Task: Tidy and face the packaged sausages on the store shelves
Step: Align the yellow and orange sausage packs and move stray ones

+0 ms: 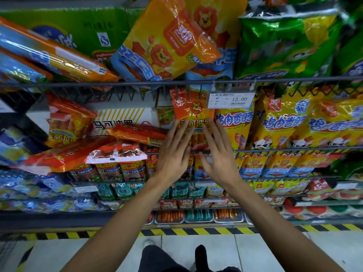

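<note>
1. The left hand (172, 152) and the right hand (218, 156) are both raised with fingers straight and spread, gripping nothing.
2. Their fingertips reach the front of an upright orange sausage pack (193, 112) on the middle shelf; whether they press it I cannot tell.
3. A price tag (230, 100) hangs from the shelf rail (117, 84) just above the pack.
4. Yellow sausage packs (282, 122) stand upright to its right.
5. To its left, red sausage packs (78, 152) lie tumbled and tilted.
</note>
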{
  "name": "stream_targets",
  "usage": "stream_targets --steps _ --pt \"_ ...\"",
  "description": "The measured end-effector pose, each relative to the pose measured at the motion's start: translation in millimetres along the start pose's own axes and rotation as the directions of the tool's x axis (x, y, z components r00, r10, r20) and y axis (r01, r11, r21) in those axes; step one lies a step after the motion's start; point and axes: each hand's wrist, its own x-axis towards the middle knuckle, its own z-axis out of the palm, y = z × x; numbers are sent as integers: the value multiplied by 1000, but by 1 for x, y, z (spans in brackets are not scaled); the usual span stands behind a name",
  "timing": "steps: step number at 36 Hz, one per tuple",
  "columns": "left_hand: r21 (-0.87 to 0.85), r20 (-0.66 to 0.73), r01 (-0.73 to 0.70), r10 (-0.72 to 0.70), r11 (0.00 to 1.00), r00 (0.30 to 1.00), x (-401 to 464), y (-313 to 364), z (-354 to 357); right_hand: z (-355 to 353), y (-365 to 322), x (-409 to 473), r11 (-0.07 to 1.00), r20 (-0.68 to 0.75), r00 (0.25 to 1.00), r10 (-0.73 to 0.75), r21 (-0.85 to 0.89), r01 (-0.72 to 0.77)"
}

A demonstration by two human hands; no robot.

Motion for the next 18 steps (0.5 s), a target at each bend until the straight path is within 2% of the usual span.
stream_targets --steps 2,10,18 --pt "49 33 -23 22 999 999 -2 0 2 2 2 5 1000 19 1000 -18 -15 18" --pt "27 106 -13 10 1000 994 3 -1 -3 20 16 -1 991 68 998 18 -137 -8" --pt "-121 211 -48 73 991 975 0 -9 -25 26 13 -4 994 61 998 34 -107 -27"
